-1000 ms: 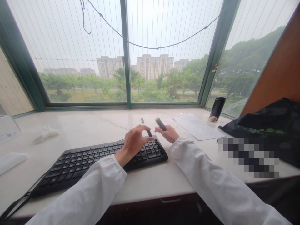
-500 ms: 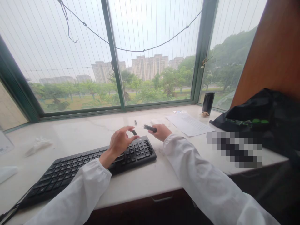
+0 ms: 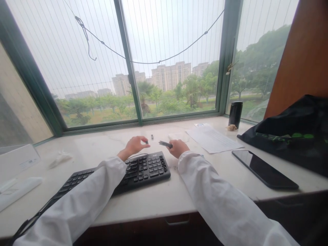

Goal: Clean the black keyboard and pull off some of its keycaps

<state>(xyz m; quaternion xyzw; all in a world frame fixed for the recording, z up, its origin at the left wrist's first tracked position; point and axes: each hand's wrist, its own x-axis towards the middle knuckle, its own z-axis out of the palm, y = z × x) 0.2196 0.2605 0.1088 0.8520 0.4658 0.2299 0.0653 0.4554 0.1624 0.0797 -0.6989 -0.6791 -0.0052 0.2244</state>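
Note:
My left hand [image 3: 133,146] is above the back edge of a black keyboard [image 3: 150,175], pinching a small black piece [image 3: 147,142] between thumb and fingers. The piece looks like a keycap, though it is too small to be sure. My right hand [image 3: 178,148] is closed around a short dark tool with a pronged end [image 3: 165,144], which points left toward the other hand. A narrow gap separates the two held things. Just behind that gap, one or two tiny grey pieces [image 3: 152,136] lie on the white counter [image 3: 164,195].
A phone [image 3: 265,169] lies at the right, in front of a black bag [image 3: 292,133]. Printed paper [image 3: 214,138] and a black cylinder [image 3: 235,114] are near the window. To the left are crumpled tissue [image 3: 60,159], a white box [image 3: 22,159] and a cable [image 3: 25,223].
My left hand has moved off the keyboard toward its back edge, still pinching the small black piece. My right hand keeps its hold on the tool. The view has shifted slightly.

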